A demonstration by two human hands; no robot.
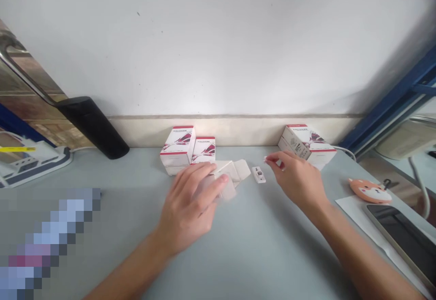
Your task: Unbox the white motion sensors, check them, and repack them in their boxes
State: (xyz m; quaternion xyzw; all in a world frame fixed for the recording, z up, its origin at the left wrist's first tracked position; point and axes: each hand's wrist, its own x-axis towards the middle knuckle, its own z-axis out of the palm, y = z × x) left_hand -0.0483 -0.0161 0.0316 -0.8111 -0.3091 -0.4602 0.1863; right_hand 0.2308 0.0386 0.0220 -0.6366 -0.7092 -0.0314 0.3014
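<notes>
My left hand (190, 204) rests on a small open white carton (231, 172) lying on the grey table, fingers curled over it and holding it down. My right hand (296, 177) hovers to the right, thumb and fingers pinched on a tiny white piece (266, 159) that I cannot make out. Between the hands a small white device with a dark window (258, 174) lies flat on the table.
Two red-and-white boxes (187, 147) stand behind the carton and a third (306, 143) by the wall at right. An orange animal-shaped item (369, 191), a tablet (405, 236) on paper, and a black cylinder (95, 125) at back left lie around.
</notes>
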